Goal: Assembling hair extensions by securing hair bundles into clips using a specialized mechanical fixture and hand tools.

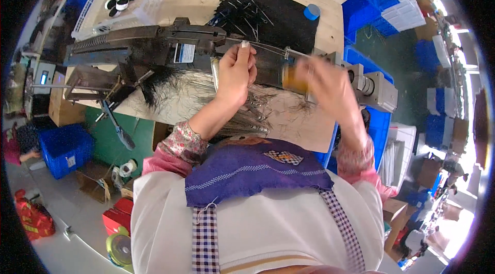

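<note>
My left hand [236, 74] is closed in a pinch, its thumb and forefinger on thin metal wires [269, 47] stretched over a long dark metal bench machine [193, 37]. To the right, my right hand [326, 84] is smeared by motion beside the machine's right end, near a small metal clamp [288, 53] where the wires end. A yellow-brown patch [295, 78] lies by its fingers; its kind is unclear. Below both hands, a bundle of loose metal wires [238, 125] rests on the pale wooden table [301, 130].
A black cloth [292, 15] behind the machine bears several looped wire pieces and a blue round cap [311, 12]. At the back left stands a white basket [88, 22] with black-and-white round pieces. Black bristles [154, 88] hang at left. A grey motor [380, 91] projects past the table's right edge.
</note>
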{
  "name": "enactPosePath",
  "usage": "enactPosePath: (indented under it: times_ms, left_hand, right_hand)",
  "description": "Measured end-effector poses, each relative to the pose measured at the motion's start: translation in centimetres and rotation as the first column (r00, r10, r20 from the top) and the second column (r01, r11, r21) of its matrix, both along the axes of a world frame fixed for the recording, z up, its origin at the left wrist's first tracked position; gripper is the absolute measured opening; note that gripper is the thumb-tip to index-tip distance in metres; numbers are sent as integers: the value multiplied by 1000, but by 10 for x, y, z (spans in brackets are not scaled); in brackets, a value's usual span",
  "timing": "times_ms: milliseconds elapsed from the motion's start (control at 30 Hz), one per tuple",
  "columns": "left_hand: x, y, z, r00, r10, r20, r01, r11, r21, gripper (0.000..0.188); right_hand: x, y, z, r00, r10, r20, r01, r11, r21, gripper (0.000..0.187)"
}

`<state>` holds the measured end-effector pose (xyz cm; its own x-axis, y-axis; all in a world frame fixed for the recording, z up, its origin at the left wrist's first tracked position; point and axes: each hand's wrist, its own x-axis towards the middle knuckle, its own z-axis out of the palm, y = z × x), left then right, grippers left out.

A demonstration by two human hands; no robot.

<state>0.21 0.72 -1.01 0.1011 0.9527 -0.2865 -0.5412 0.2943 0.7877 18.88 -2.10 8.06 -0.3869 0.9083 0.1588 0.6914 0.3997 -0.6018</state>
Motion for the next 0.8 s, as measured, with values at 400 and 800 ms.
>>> enactPosePath:
  times_ms: [400, 800]
  left_hand:
    - [-1, -7, 10, 999, 49, 1, -49, 998, -48, 25]
    - [-5, 2, 23, 809, -148, 568, 184, 983, -6, 76]
  right_hand:
    - [-41, 88, -29, 977, 138, -163, -181, 941, -285, 28]
    - [-29, 111, -21, 958, 213, 193, -228, 972, 60, 36]
